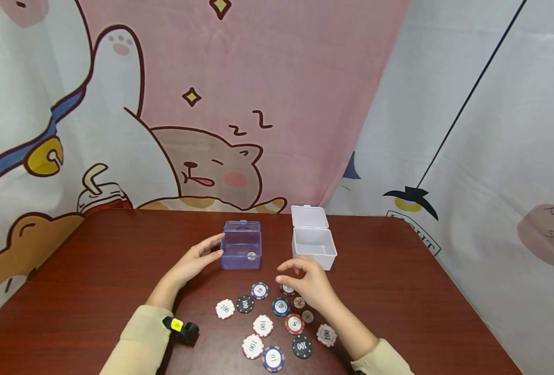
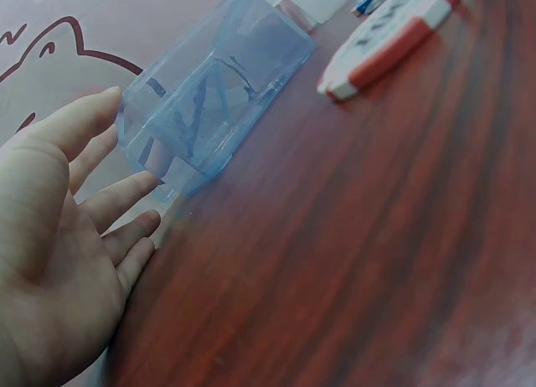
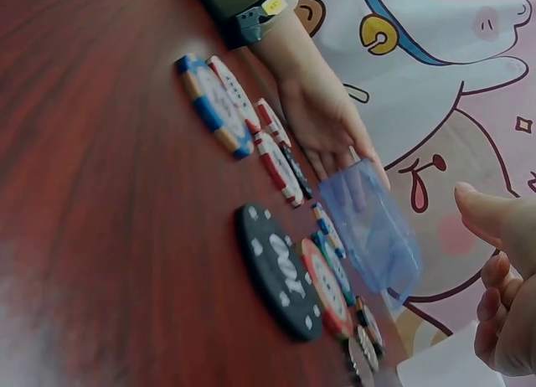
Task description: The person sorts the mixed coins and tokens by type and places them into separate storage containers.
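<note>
My left hand (image 1: 192, 264) rests its fingertips at the left side of a see-through blue box (image 1: 241, 262) with its lid raised; the fingers are fairly straight. A small silvery coin-like disc (image 1: 251, 256) shows inside the box, near the front wall. My right hand (image 1: 308, 281) hovers above the poker chips, thumb and forefinger apart, with nothing visible between them. Below it lie a dark poker chip (image 1: 288, 289), partly hidden by the hand, and two coin-like discs, one paler disc (image 1: 299, 302) above another disc (image 1: 307, 316). In the right wrist view its thumb (image 3: 486, 213) is extended and other fingers are curled.
A white box (image 1: 315, 247) with its lid up stands right of the blue one. Several poker chips lie spread in front, among them a red chip (image 1: 294, 324), a black chip (image 1: 302, 346) and a blue chip (image 1: 273, 359). A printed curtain (image 1: 305, 104) hangs behind the table.
</note>
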A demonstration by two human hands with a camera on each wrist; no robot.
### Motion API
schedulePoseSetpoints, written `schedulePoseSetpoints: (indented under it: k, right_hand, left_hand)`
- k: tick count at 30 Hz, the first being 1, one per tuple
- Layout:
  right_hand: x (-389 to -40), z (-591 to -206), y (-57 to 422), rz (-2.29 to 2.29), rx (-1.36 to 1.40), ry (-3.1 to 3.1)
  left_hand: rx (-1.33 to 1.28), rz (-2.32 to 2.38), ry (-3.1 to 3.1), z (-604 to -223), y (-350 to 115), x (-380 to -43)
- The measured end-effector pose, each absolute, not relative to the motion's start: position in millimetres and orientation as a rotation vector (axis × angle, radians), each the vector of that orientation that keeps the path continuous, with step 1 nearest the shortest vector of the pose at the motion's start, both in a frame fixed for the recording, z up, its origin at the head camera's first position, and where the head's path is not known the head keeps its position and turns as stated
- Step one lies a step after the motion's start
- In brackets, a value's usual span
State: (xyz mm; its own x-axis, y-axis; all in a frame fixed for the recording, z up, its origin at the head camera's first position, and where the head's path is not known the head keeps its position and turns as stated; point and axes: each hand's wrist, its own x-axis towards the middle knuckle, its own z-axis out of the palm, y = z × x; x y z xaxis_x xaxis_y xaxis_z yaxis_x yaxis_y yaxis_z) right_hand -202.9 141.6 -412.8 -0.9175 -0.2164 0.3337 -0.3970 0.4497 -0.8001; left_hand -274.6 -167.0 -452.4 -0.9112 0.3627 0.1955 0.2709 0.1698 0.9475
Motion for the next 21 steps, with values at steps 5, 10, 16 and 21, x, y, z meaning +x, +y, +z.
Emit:
schedulePoseSetpoints:
  k: [5,10,16,21]
  right_hand:
    - [-196.4,-416.3,149.0,1.415,0.532,-2.542]
    - [-193.2,-422.0,160.8,1.387,0.544,-2.569]
    - [-191.8,-425.9,173.4,1.346,0.549,-2.619]
    - [-191.6,-429.5,180.0,1.304,0.54,-2.673]
  left_hand:
    - [0.638,1.863,2.357,-452.2,-167.5,-274.2]
    - [0.637,1.867,2.35,-452.2,-167.1,-275.1]
    - [0.611,1.85,2.359,-451.9,-167.1,-274.7]
    - [0.612,1.841,2.386,-452.7,-167.6,-274.6]
